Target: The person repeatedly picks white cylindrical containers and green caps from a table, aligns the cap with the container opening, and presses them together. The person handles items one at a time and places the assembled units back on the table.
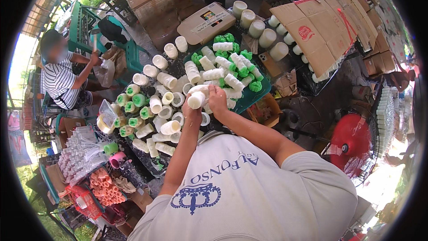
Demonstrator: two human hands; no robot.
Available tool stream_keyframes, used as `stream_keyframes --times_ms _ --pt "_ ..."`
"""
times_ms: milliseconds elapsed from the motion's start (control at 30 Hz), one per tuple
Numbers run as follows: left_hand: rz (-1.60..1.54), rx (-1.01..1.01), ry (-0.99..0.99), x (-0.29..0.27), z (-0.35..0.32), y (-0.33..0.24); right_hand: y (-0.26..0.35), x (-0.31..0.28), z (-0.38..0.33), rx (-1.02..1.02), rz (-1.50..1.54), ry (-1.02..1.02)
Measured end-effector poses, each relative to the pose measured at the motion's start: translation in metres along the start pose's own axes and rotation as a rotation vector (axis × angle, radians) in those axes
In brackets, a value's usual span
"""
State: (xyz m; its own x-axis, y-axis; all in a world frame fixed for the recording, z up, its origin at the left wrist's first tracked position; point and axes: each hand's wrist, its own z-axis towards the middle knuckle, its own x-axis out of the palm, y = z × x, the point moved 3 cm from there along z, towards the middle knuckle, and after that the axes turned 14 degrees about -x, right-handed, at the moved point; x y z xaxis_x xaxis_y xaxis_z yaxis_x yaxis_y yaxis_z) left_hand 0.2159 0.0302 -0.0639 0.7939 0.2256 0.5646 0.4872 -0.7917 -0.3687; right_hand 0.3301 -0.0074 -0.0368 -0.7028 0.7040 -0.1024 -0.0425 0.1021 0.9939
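Both hands are together over the table, closed on one cream-white candle (196, 100) whose round flat end faces me. My left hand (192, 112) grips it from the near left side, partly hidden behind it. My right hand (217, 100) has its fingers closed at its right side, against pale material that I cannot make out clearly. Just beyond lies a heap of ribbed white candles (215, 74) mixed with green leaf-like pieces (255, 86) on a green tray (263, 93). Left of my hands lie many hollow white cylinders (170, 128), some with green inside (139, 100).
Large pale pillar candles (267, 38) stand at the back right near a phone (270, 64) and flattened cardboard (312, 31). A red fan (350, 139) stands at right. Orange pieces (106, 186) fill a crate at lower left. Another person (62, 78) sits at far left holding a hammer-like tool.
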Motion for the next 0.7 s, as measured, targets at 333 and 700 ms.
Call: stream_keyframes --times_ms 333,700 --pt "0.051 -0.215 0.021 0.045 0.039 0.08 -0.048 -0.069 0.032 0.449 0.388 -0.246" --pt "-0.053 -0.281 -0.107 0.038 0.049 0.111 -0.074 -0.095 0.058 0.272 0.027 -0.016"
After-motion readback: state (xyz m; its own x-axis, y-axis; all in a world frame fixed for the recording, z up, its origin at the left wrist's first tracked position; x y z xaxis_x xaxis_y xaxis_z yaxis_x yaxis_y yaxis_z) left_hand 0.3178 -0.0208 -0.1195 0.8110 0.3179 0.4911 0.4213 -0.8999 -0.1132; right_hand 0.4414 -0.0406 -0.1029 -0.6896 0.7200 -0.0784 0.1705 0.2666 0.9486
